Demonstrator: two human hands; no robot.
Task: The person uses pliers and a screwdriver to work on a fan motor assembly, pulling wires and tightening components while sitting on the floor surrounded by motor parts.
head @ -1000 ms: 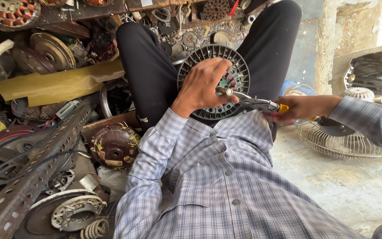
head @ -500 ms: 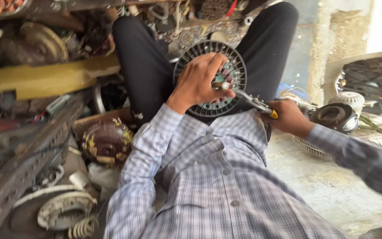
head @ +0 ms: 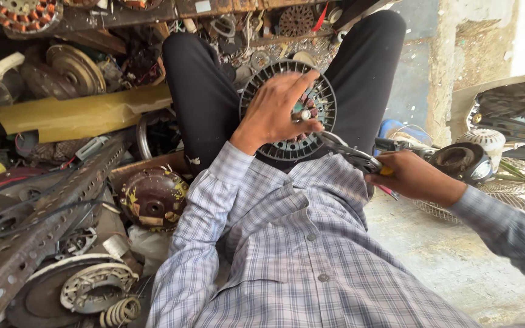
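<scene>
Setting: cluttered repair floor [head: 469, 267], scrap motor parts heaped along its left edge, concrete bare at right.
Work piece: one round ribbed motor housing [head: 290, 112], propped on the lap between two dark trouser legs.
Left hand [head: 277, 109]: spread over the housing face, fingertips pinching a small white hub at centre.
Right hand [head: 414, 177]: grip closed around pliers [head: 350, 155], nose aimed toward the housing's lower rim.
Risk: pliers slipping off and nicking left fingers, judged from how near they sit; housing rolling off the lap if loosened.
Count: one housing, one pliers, one maroon motor cover [head: 153, 197], one perforated angle bar [head: 44, 225].
</scene>
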